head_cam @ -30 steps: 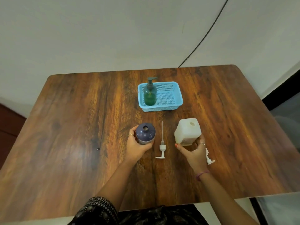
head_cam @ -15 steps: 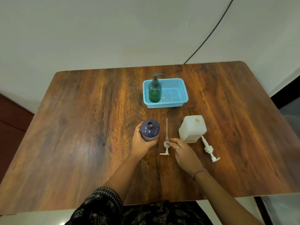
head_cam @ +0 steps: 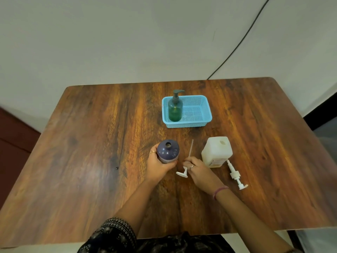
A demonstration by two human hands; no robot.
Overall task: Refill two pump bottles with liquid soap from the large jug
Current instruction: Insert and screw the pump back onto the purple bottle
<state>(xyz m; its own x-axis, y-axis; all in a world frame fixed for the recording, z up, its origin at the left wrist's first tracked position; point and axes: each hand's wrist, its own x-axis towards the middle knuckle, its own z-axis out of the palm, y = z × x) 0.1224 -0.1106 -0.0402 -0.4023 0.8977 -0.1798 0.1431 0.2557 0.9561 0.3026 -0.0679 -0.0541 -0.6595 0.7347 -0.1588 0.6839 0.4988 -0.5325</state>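
Home room: wooden table point(head_cam: 91, 161), plain wall point(head_cam: 127, 42)

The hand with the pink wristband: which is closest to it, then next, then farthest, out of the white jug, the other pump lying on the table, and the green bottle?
From the right hand, in the head view:
1. White jug, just beside the fingers, up and to the right.
2. Loose pump, lying on the table right of the wrist, a little farther than the jug.
3. Green bottle, far back, standing in the blue basket.
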